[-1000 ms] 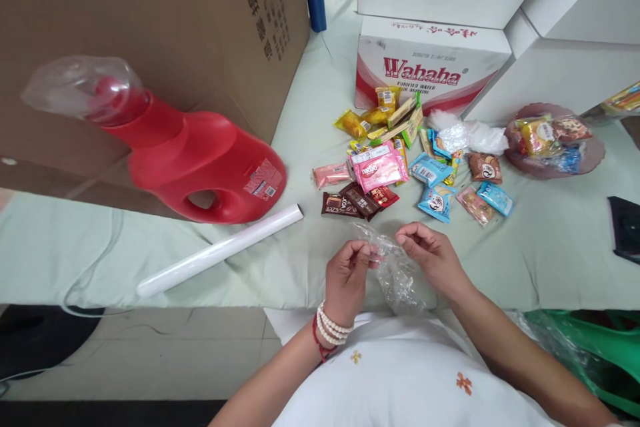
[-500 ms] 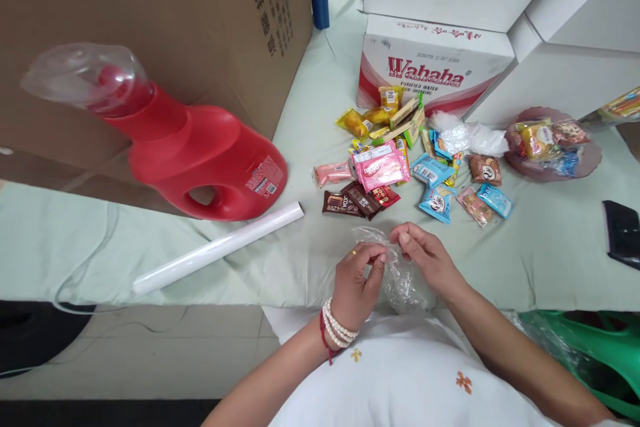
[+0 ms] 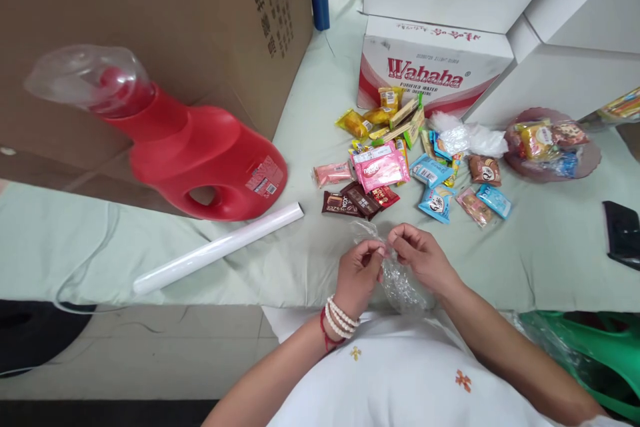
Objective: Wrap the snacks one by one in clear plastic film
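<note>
Between my two hands is a crumpled clear plastic bag (image 3: pixel 403 287) at the table's near edge. My left hand (image 3: pixel 359 275), with a bead bracelet at the wrist, pinches the bag between thumb and fingertips. Opposite it, my right hand (image 3: pixel 423 255) grips the bag with its fingers curled, close to the left fingertips. Just beyond the hands lie dark chocolate packets (image 3: pixel 360 200), a pink snack packet (image 3: pixel 381 167) and blue snack packets (image 3: pixel 434 203). Yellow-wrapped snacks (image 3: pixel 355 123) are piled farther back.
A large red jug (image 3: pixel 210 153) stands at left before a brown carton (image 3: pixel 200 27). A white roll (image 3: pixel 220 250) lies near it. Behind the snacks is a Wahaha carton (image 3: pixel 430 67). At right are a pink bowl (image 3: pixel 583 163) of snacks and a black object (image 3: pixel 623 233).
Both hands stay on the bag with small finger movements. My right fingers have curled in more, and the bag's upper end has shifted slightly.
</note>
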Demonstrator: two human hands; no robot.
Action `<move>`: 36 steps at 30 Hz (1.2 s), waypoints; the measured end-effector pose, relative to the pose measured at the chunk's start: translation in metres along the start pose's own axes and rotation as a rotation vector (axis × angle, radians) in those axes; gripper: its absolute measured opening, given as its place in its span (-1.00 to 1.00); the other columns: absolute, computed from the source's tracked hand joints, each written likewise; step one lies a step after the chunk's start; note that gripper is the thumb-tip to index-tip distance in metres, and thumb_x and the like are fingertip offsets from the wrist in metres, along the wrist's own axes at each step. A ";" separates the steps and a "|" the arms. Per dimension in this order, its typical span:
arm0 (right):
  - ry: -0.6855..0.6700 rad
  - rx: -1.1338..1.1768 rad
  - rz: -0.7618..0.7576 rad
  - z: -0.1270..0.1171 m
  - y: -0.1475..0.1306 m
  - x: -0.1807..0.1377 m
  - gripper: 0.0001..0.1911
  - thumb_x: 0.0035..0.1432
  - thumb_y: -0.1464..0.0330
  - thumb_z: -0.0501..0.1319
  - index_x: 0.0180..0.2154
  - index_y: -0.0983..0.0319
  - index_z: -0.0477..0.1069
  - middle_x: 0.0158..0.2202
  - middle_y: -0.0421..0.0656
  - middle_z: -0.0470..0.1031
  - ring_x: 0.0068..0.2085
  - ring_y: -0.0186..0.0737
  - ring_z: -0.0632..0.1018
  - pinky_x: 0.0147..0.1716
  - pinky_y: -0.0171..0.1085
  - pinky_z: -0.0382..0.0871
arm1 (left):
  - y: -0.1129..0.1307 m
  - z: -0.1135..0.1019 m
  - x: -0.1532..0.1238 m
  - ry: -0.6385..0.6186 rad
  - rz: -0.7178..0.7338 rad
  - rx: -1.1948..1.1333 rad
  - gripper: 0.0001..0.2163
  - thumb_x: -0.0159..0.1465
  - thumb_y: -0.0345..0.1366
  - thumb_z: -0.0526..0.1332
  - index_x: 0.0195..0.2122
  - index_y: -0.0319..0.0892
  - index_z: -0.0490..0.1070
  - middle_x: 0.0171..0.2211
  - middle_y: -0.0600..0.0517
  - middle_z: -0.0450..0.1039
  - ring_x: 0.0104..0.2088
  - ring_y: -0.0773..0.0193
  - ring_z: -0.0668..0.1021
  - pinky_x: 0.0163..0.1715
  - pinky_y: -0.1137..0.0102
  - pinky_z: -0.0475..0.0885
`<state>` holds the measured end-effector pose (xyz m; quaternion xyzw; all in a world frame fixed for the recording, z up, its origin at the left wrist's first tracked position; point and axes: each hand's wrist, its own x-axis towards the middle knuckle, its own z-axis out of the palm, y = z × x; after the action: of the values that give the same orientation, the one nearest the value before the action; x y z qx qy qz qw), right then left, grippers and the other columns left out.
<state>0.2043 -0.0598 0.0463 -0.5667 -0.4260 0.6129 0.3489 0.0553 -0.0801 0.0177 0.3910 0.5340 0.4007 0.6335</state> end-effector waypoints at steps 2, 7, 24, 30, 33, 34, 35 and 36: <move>0.021 -0.002 0.003 0.000 0.000 0.002 -0.54 0.17 -0.09 0.26 -0.32 0.18 0.37 -0.45 -0.28 0.35 -0.51 -0.37 0.22 -0.53 -0.34 0.09 | -0.002 0.001 -0.002 0.027 0.164 0.189 -0.84 0.30 -0.22 0.20 -0.32 -0.15 0.53 -0.46 0.06 0.50 -0.53 0.35 0.47 -0.47 0.43 0.37; -0.039 -0.234 -0.071 -0.005 -0.004 0.005 -0.58 0.17 -0.03 0.29 -0.34 0.20 0.43 -0.43 -0.24 0.41 -0.43 -0.31 0.33 -0.43 -0.32 0.21 | -0.002 0.000 -0.010 0.005 0.453 0.577 -0.80 0.29 -0.40 0.13 -0.30 -0.13 0.58 -0.39 -0.03 0.55 -0.36 0.24 0.55 -0.32 0.38 0.39; -0.034 0.042 0.048 -0.013 -0.020 -0.007 -0.55 0.02 -0.03 0.40 -0.42 0.23 0.46 -0.59 -0.33 0.21 -0.56 -0.43 0.11 -0.55 -0.34 -0.03 | 0.007 -0.004 0.001 -0.051 -0.082 -0.307 -0.65 0.15 -0.02 0.41 -0.43 -0.19 0.38 -0.58 0.17 0.32 -0.60 0.48 0.29 -0.60 0.54 0.12; 0.034 0.197 0.081 -0.036 -0.039 -0.008 -0.58 -0.06 0.05 0.48 -0.43 0.21 0.41 -0.55 -0.31 0.16 -0.53 -0.41 0.14 -0.62 -0.40 -0.02 | 0.036 -0.029 -0.007 -0.197 -0.088 -0.340 -0.67 0.05 -0.13 0.47 -0.57 -0.20 0.36 -0.43 0.03 0.42 -0.39 0.33 0.49 -0.47 0.49 0.40; 0.014 0.200 0.092 -0.041 -0.046 -0.006 -0.55 -0.06 0.03 0.49 -0.42 0.20 0.40 -0.53 -0.30 0.17 -0.53 -0.41 0.14 -0.65 -0.41 0.00 | 0.051 -0.042 -0.010 -0.380 -0.219 -0.406 -0.65 -0.01 -0.16 0.49 -0.57 -0.19 0.31 -0.33 -0.03 0.47 -0.36 0.22 0.58 -0.52 0.44 0.45; 0.009 0.192 0.094 -0.042 -0.046 -0.005 -0.54 -0.05 0.01 0.48 -0.41 0.20 0.39 -0.52 -0.29 0.20 -0.54 -0.42 0.13 -0.66 -0.42 0.00 | 0.054 -0.044 -0.009 -0.410 -0.255 -0.420 -0.65 0.00 -0.15 0.48 -0.54 -0.18 0.31 -0.33 -0.04 0.49 -0.41 0.22 0.59 -0.56 0.44 0.43; 0.017 0.177 0.084 -0.041 -0.045 -0.005 -0.53 -0.02 -0.02 0.46 -0.40 0.19 0.39 -0.50 -0.28 0.24 -0.54 -0.41 0.15 -0.66 -0.42 0.01 | 0.055 -0.045 -0.008 -0.398 -0.266 -0.430 -0.65 0.01 -0.14 0.48 -0.52 -0.18 0.30 -0.35 -0.03 0.50 -0.46 0.25 0.58 -0.59 0.45 0.40; 0.041 0.153 0.060 -0.041 -0.043 -0.005 -0.53 0.02 -0.06 0.42 -0.38 0.19 0.40 -0.45 -0.24 0.30 -0.52 -0.39 0.19 -0.66 -0.41 0.06 | 0.055 -0.045 -0.007 -0.349 -0.253 -0.437 -0.65 0.01 -0.14 0.47 -0.51 -0.17 0.29 -0.38 -0.01 0.49 -0.50 0.28 0.56 -0.60 0.46 0.39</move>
<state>0.2428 -0.0419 0.0880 -0.5633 -0.3536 0.6420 0.3814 0.0055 -0.0629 0.0658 0.2389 0.3628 0.3509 0.8296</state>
